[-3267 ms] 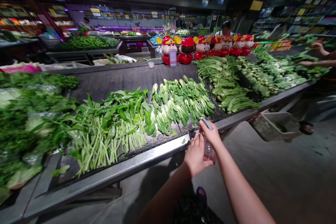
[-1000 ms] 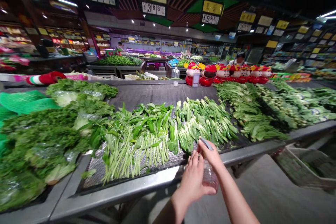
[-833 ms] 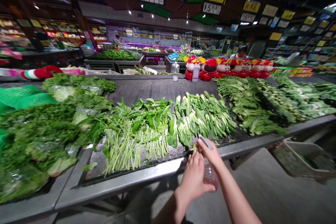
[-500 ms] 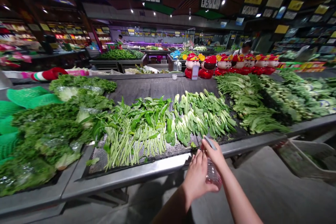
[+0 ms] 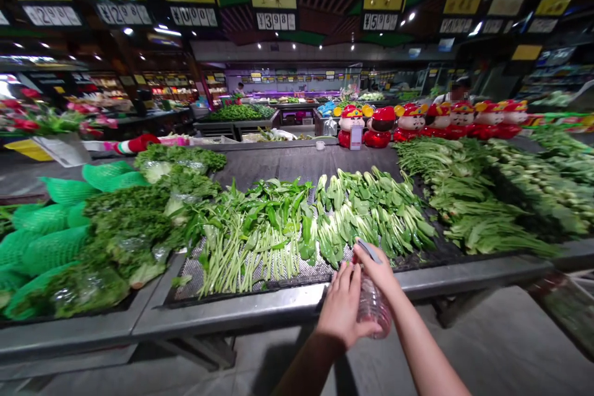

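My left hand [image 5: 341, 306] and my right hand [image 5: 378, 272] are close together just in front of the stall's steel edge [image 5: 260, 304]. Between them is a clear plastic bottle [image 5: 374, 309], which both hands hold, with my right hand's fingers near its top. A flat grey strip [image 5: 369, 250] sticks out above my right fingers; I cannot tell what it is. Just beyond my fingertips lies a pile of bok choy [image 5: 366, 216] on a wire mesh tray. To its left are long-stemmed leafy greens [image 5: 250, 241].
Lettuce in green netting [image 5: 125, 229] fills the stall's left side, with more greens [image 5: 487, 198] on the right. A row of red and yellow figurines [image 5: 380, 127] stands on a black mat behind. A plastic crate [image 5: 566, 312] sits at the lower right, below the edge.
The view has tilted up and shifted, so the stall sits lower in the picture and more overhead price signs show. Both hands stay around the bottle.
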The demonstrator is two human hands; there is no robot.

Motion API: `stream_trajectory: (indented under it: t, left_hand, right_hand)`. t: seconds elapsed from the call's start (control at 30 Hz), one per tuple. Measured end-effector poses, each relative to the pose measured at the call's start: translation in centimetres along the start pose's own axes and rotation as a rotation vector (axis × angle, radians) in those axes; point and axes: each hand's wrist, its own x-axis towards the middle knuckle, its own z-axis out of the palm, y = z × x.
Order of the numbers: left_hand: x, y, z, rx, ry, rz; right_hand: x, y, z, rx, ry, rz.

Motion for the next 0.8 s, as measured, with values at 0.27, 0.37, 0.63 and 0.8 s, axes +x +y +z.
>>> stream_trajectory:
  t: [0.27, 0.37, 0.63, 0.8]
  left_hand:
    - [0.5, 0.4, -2.0, 0.019, 0.121, -0.036]
    - [0.5, 0.8, -2.4, 0.035, 0.153, -0.055]
    - [0.7, 0.6, -2.9, 0.054, 0.168, -0.089]
    - [1.6, 0.1, -3.3, 0.048, 0.157, -0.008]
  right_hand:
    - [3.1, -2.2, -0.7, 0.288, -0.067, 0.042]
    - [3.8, -3.2, -0.8, 0.283, -0.055, 0.019]
    - [4.0, -5.0, -1.4, 0.350, -0.097, 0.072]
    - [4.1, -6.7, -1.8, 0.424, -0.109, 0.124]
